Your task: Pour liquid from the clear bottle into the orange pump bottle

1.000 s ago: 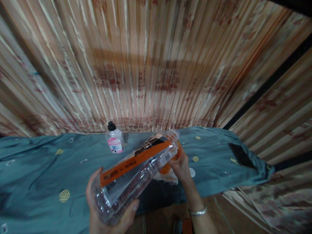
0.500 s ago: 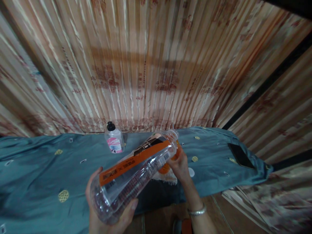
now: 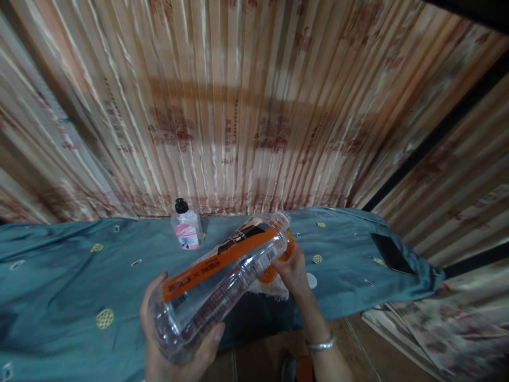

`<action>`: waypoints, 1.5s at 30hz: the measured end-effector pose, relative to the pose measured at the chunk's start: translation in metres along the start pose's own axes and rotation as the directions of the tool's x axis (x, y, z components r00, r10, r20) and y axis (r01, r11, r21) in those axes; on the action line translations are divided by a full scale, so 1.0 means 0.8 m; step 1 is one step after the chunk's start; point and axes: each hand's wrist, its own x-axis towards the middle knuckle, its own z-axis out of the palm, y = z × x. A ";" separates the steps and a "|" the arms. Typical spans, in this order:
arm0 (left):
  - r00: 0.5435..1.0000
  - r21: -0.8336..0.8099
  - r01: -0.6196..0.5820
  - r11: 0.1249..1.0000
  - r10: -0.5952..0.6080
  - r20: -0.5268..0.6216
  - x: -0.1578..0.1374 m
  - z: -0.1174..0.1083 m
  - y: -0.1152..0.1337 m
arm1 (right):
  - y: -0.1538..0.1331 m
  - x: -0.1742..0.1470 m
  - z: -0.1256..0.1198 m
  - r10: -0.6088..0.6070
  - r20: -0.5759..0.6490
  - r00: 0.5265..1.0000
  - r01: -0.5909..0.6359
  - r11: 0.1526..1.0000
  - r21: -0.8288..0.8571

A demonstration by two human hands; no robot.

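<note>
A big clear plastic bottle [image 3: 234, 284] with an orange and black label lies tilted across the middle, its neck pointing to the upper right. My left hand [image 3: 178, 361] is wrapped round its base, thumb along the near side. By the neck, my right hand [image 3: 292, 268] closes round an orange see-through container [image 3: 268, 275], mostly hidden behind the big bottle and my fingers. I cannot tell whether the two mouths touch. Under them lies a pale cloth with a frayed edge [image 3: 274, 289]. A white disc [image 3: 311, 280] rests just right of my right wrist.
A small clear bottle [image 3: 186, 228] with a black cap and pink label stands at the back left on the teal cloth cover [image 3: 59, 276]. A dark phone [image 3: 392, 253] lies at the right end. Pleated patterned curtains [image 3: 238, 106] hang behind and to the right.
</note>
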 end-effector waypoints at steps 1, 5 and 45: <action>1.000 -0.004 0.004 1.000 -0.004 0.001 0.000 0.000 0.001 | 0.000 0.000 0.000 0.001 -0.002 1.000 -0.001 1.000 0.000; 1.000 0.004 -0.027 1.000 0.027 -0.009 -0.001 0.002 0.003 | -0.001 0.000 0.001 -0.014 -0.003 1.000 0.014 1.000 0.000; 0.997 -0.087 0.080 0.993 -0.080 0.003 -0.007 0.006 0.005 | -0.003 0.000 -0.002 -0.021 0.032 0.999 0.020 0.999 0.033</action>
